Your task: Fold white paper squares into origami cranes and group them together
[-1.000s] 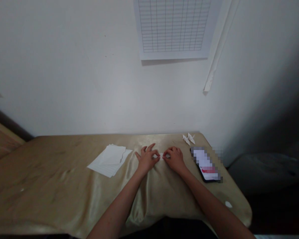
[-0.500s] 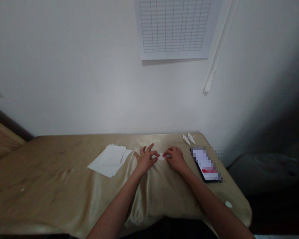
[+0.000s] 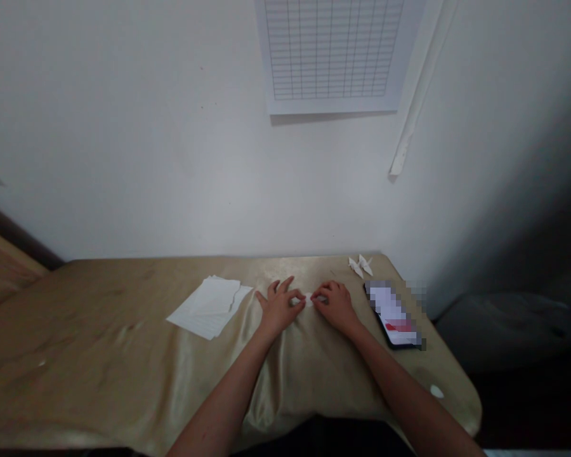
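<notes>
A small piece of white paper lies between my two hands on the gold tablecloth. My left hand pinches its left side with thumb and forefinger, the other fingers spread outward. On the opposite side my right hand is closed on the paper's right edge, its fingers curled. The fingertips cover much of the paper, so its folds cannot be made out. To the left of my left hand is a stack of white paper sheets. Two folded white paper figures rest beyond my right hand.
A phone with a blurred screen lies right of my right hand. Near the table's right corner is a small white scrap. The white wall rises behind the table, with a printed grid sheet on it.
The fingertips of both hands have shifted slightly on the small paper, and less of it shows between them. Everything else stays in place.
</notes>
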Available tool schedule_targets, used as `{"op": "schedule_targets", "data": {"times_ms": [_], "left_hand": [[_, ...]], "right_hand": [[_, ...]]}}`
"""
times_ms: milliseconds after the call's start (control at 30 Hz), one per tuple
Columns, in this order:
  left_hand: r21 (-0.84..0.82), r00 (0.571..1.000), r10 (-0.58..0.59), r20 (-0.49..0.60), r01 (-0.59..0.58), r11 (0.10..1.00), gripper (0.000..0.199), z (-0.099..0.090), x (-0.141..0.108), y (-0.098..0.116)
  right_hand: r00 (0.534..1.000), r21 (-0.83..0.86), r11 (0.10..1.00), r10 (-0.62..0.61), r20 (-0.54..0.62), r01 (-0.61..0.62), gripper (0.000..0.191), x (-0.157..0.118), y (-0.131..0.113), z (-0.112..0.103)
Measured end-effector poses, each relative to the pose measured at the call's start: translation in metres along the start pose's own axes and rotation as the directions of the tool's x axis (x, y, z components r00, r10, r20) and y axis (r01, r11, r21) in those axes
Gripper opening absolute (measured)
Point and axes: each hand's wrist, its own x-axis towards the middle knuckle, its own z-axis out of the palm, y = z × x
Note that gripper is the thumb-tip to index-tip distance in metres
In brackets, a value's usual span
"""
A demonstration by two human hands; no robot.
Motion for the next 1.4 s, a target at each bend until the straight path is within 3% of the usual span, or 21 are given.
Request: {"op": "schedule_targets", "data": {"times_ms": [233,733,967,1267,1400], "left_hand": [[0.034,0.999,0.001,-0.042,0.0,0.999,0.014,0.006,0.001,0.007],[-0.005,0.996,-0.035,0.08,0.035,0.999,0.017,-0.008,0.003,0.001],[0.03,1.0,0.006,0.018,-0.006,1.0,0.023,-0.003,-0.004,-0.001],[0.061,0.998,0.029,-0.059,-0.025,0.998,0.016,-0.005,-0.006,0.003],[0.063,0.998,0.012,-0.068,-0.008,0.998,0.023,-0.004,-0.007,0.005]], "right_hand": [[0.999,-0.068,0.998,-0.005,-0.044,0.002,0.014,-0.001,-0.006,0.004],[0.998,0.005,0.999,-0.042,0.056,0.042,0.026,0.005,0.012,-0.002],[0.996,-0.02,0.996,-0.088,0.028,0.088,0.028,-0.002,0.01,-0.003],[0.992,0.013,0.992,-0.124,0.009,0.123,0.017,-0.005,0.007,-0.004],[0.988,0.037,0.988,-0.152,0.023,0.151,0.009,-0.006,0.006,-0.006]]}}
